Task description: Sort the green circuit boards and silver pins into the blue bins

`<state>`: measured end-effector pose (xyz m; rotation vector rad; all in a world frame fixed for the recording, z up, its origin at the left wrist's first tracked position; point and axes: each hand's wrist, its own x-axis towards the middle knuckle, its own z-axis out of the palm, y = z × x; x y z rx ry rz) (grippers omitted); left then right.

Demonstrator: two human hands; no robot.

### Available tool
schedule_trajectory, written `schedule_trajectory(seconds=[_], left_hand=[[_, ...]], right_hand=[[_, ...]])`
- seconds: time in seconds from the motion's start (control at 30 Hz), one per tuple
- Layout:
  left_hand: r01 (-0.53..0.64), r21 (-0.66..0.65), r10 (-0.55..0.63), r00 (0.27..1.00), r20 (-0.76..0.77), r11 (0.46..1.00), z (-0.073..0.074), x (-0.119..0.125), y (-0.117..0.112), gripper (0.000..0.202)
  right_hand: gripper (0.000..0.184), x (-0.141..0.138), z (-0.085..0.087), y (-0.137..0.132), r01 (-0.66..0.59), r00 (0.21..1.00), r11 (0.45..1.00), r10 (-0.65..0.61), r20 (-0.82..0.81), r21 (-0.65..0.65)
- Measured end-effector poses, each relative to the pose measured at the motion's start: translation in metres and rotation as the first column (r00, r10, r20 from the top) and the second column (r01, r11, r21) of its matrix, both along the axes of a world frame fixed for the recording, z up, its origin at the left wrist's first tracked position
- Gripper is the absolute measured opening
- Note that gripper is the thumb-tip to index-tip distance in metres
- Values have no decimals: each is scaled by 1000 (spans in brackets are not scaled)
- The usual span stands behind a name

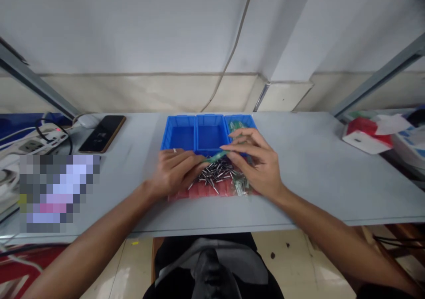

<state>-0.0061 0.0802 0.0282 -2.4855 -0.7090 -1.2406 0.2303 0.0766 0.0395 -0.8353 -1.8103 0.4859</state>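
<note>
The left hand and right hand each seem to pinch one end of a green-printed plastic sachet between thumb and fingers, just above loose slim metal rods on red sheeting. Should either pinch slacken, the sachet could drop among the rods, or low knuckles could scatter them toward the three blue bins just beyond.

Black smartphone left of and beyond the left hand, white power strip farther left, red-and-white box well right of the right hand
</note>
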Motion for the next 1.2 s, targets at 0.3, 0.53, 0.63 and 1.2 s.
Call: schedule_trajectory(seconds=[0.3, 0.53, 0.63, 1.2], left_hand=[[3, -49, -2, 1000, 13, 999, 3, -2, 0, 11], [-23, -30, 21, 997, -69, 999, 2, -3, 2, 6], [-29, -32, 26, 996, -86, 999, 2, -3, 2, 5], [-64, 22, 66, 991, -113, 998, 1, -4, 4, 1]], right_hand=[[35, 49, 14, 44, 273, 956, 953, -284, -75, -132], [26, 74, 3, 69, 268, 898, 938, -161, 409, -220], [14, 73, -5, 71, 313, 824, 949, -250, 509, -42], [48, 47, 29, 18, -88, 544, 938, 328, 772, -336]])
